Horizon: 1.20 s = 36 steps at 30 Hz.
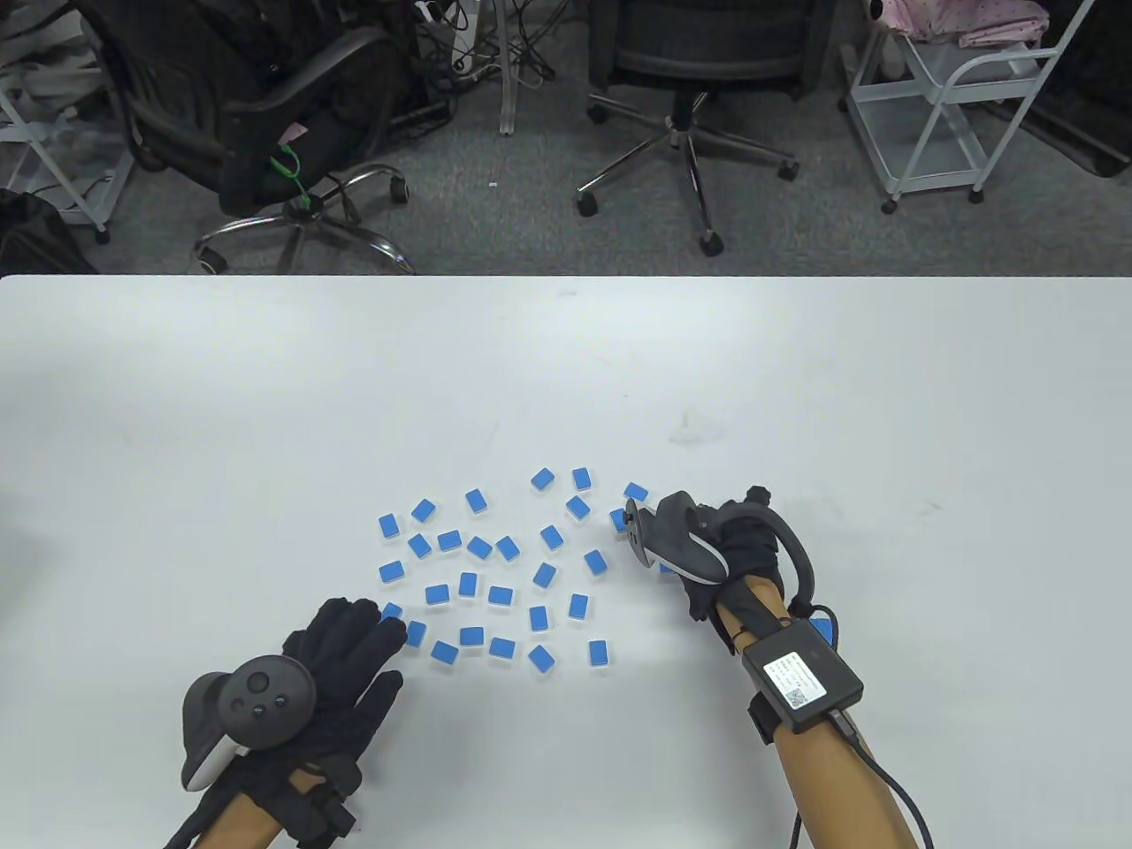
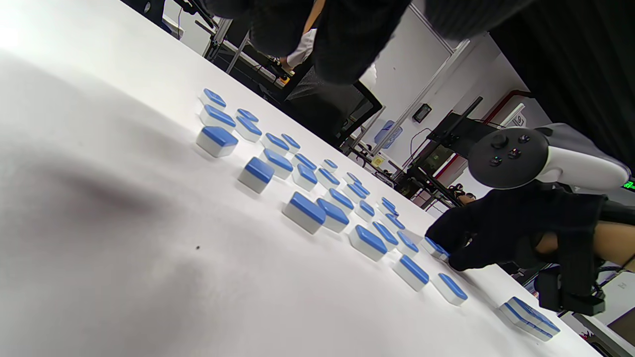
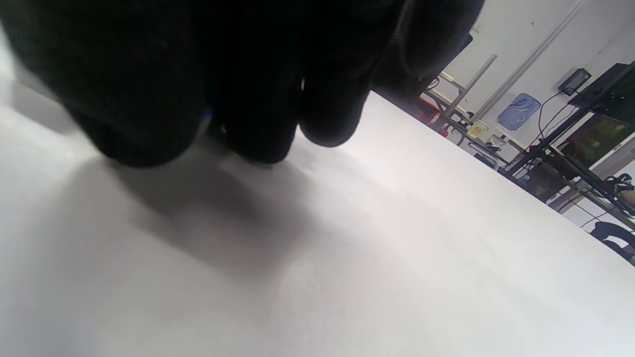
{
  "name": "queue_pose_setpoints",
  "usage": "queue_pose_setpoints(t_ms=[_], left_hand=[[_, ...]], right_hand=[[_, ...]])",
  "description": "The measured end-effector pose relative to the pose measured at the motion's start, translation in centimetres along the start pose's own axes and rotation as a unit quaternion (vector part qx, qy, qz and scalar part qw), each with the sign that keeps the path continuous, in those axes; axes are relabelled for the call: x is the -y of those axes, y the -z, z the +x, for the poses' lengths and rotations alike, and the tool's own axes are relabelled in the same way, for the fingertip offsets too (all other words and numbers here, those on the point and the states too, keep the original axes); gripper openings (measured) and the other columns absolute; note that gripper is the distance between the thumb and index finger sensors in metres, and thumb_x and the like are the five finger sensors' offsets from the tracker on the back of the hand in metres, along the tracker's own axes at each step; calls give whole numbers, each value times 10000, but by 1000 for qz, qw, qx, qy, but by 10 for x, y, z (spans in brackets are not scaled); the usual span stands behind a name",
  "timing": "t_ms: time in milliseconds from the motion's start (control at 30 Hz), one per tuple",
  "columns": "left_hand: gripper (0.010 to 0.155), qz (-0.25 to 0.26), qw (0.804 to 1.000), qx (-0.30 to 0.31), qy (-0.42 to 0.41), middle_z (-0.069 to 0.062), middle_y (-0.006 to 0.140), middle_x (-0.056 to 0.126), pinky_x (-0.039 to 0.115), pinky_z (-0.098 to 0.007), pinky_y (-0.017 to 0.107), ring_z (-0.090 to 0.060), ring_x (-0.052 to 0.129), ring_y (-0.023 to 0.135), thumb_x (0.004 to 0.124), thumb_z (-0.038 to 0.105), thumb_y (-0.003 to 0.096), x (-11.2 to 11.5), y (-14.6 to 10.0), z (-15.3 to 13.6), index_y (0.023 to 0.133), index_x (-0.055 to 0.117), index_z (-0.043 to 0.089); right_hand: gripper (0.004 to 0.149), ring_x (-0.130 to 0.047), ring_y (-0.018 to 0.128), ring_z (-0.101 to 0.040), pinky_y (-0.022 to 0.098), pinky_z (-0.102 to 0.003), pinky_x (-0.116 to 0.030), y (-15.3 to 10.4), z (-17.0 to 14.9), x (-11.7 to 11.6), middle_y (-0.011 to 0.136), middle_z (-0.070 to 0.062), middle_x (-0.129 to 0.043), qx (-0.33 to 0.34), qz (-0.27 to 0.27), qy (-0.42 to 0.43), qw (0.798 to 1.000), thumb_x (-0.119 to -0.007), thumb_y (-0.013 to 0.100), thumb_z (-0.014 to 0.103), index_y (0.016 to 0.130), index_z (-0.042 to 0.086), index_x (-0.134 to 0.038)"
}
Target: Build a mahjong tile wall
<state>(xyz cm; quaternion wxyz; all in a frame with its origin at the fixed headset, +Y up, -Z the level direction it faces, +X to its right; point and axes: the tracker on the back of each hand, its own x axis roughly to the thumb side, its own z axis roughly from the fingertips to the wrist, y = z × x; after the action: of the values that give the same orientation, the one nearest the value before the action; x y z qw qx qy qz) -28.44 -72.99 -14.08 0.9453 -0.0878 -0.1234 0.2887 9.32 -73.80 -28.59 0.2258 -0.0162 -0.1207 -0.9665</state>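
Note:
Several blue-backed mahjong tiles (image 1: pixel 500 595) lie scattered face down on the white table (image 1: pixel 566 371). My left hand (image 1: pixel 376 641) lies open and flat at the cluster's lower left. Its fingertips touch a tile (image 1: pixel 392 611). My right hand (image 1: pixel 659 544) is at the cluster's right edge, with its fingers hidden under the tracker. In the left wrist view the right hand (image 2: pixel 449 250) pinches one tile (image 2: pixel 435 247) on the table between thumb and finger. In the right wrist view the curled fingers (image 3: pixel 258 99) fill the top, with a sliver of blue between them.
A small group of tiles (image 2: pixel 528 316) lies apart, to the right of my right wrist, mostly hidden in the table view (image 1: pixel 824 630). Office chairs (image 1: pixel 681 80) and a white cart (image 1: pixel 955 97) stand beyond the far table edge.

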Motion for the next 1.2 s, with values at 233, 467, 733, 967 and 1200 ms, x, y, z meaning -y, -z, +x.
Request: queue_pose_setpoints(t_ms=[233, 467, 733, 967, 1200], left_hand=[[662, -2, 1000, 0, 0, -36, 1219, 400, 237, -653, 772, -336, 255, 1139, 557, 592, 510, 0, 0, 0, 1106, 569, 304], [664, -2, 1000, 1, 0, -34, 1220, 398, 236, -653, 773, -337, 255, 1139, 557, 591, 511, 0, -1, 1, 1108, 569, 301], [665, -2, 1000, 2, 1, -36, 1220, 398, 237, -653, 772, -338, 255, 1139, 558, 591, 510, 1, -1, 1, 1108, 571, 301], [662, -1, 1000, 0, 2, -38, 1219, 398, 238, -653, 772, -338, 256, 1139, 560, 589, 511, 1, -2, 0, 1107, 569, 302], [662, -1, 1000, 2, 2, -37, 1220, 397, 238, -653, 772, -339, 255, 1139, 559, 590, 511, 1, -3, 2, 1108, 568, 303]], right_hand=[[512, -882, 873, -199, 783, -588, -543, 3, 2, -6, 801, 106, -966, 5, 3, 22, 1000, -919, 299, 438, 794, 393, -798], [511, -883, 872, -198, 779, -587, -550, 2, 4, -6, 799, 105, -966, 8, 2, 26, 1000, -918, 300, 438, 794, 396, -795], [515, -881, 872, -199, 778, -585, -552, 1, 4, -3, 799, 104, -965, 11, 0, 28, 1000, -915, 298, 443, 797, 397, -791], [551, -872, 882, -205, 779, -591, -542, 0, 3, -1, 814, 100, -956, 11, 4, 32, 999, -909, 295, 459, 823, 393, -768], [615, -874, 862, -242, 760, -596, -552, -19, 0, 11, 837, 67, -936, 23, -44, 25, 998, -893, 296, 466, 876, 347, -727]])
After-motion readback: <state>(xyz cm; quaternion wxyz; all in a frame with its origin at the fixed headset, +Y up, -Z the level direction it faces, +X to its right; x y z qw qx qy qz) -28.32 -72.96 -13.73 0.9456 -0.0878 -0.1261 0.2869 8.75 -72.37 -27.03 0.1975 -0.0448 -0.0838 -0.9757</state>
